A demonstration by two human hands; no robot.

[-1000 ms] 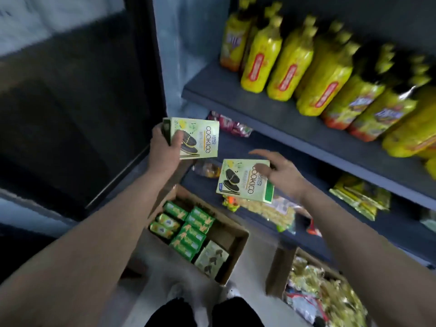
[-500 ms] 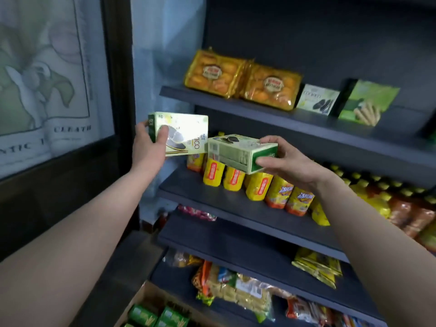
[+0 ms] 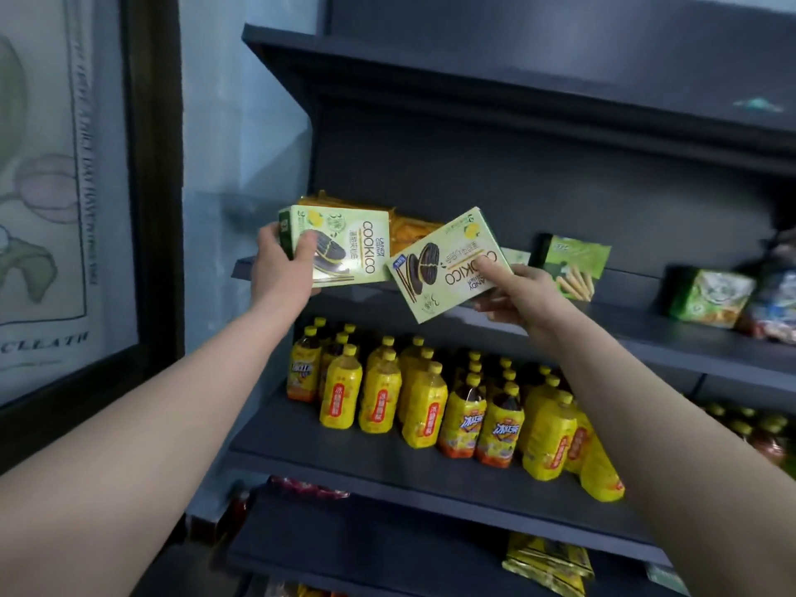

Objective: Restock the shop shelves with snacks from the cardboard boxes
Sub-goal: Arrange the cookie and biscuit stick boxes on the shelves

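At the upper shelf [image 3: 624,338], your left grip [image 3: 280,262] clasps one cookie box [image 3: 344,247], your right grip [image 3: 517,295] a tilted second box [image 3: 448,269], both before its edge. Placing likely comes next: level them, slide in.

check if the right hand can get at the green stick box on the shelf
Probably not yet: the right hand grips a cookie box, so its fingers are taken. The green stick box stands close by on the shelf with nothing between.
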